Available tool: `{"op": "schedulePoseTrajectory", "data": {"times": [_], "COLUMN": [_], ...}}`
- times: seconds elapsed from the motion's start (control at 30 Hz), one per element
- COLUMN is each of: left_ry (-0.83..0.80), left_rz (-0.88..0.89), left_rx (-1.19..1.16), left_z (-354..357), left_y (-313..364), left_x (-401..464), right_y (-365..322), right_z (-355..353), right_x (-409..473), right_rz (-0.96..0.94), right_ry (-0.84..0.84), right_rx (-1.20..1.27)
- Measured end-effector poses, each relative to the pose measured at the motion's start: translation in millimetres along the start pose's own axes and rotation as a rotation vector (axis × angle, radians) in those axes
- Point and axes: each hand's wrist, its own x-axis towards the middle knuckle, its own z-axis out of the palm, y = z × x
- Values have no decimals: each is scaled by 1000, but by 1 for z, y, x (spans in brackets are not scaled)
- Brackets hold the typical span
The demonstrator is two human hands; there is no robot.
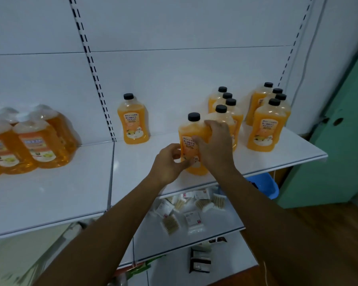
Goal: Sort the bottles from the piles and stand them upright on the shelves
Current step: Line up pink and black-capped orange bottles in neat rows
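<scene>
Both my hands on one orange bottle, upright on the white shelf (277,145).
My left hand (170,162) pinches the orange bottle (191,139) low at its label — right hand (213,145) wraps its shoulder, fingers curled; two rows of like bottles (265,129) stand just right.

Both arms reach forward, left hand (170,159) and right hand (213,145) gripping with curled fingers

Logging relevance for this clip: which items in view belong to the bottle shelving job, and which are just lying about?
Part of the job:
- black-capped orange bottle, held by the left hand and right hand
- two rows of matching bottles
- lone bottle
- clear-capped amber bottles
- white shelf

Just lying about:
- cotton swab packs on the lower shelf
- blue tub
- dark packets
</scene>
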Motion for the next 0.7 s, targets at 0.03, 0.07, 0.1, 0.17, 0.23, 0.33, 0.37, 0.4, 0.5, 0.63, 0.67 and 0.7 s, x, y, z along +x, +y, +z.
{"op": "schedulePoseTrajectory", "data": {"times": [0.03,0.07,0.1,0.17,0.23,0.33,0.37,0.4,0.5,0.63,0.67,0.7], "left_ry": [41,76,102,130,145,180,194,210,266,332,344,350], "left_rz": [-7,-17,-19,10,45,23,4,-15,-46,-62,-66,-61], "left_rx": [-20,-28,-28,-19,16,46,29,-1,-52,-35,-25,-11], "left_z": [-9,-19,-30,-54,-78,-110,-119,-126,-137,-134,-132,-131], "left_y": [-3,-8,-13,-24,-38,-59,-65,-71,-84,-93,-94,-95], "left_x": [2,4,5,7,10,18,21,25,36,45,46,48], "right_y": [-5,-11,-18,-32,-46,-62,-66,-70,-76,-74,-73,-71], "right_z": [7,14,22,41,62,95,105,114,136,150,151,151], "right_x": [2,5,8,16,23,32,34,36,45,52,54,56], "right_rz": [-24,-45,-61,-78,-78,-66,-52,-40,-40,-64,-60,-57], "right_ry": [-18,-36,-53,-85,-124,-169,-177,-184,-199,-235,-238,-238], "right_rx": [12,32,57,119,179,249,277,306,334,344,348,349]}}
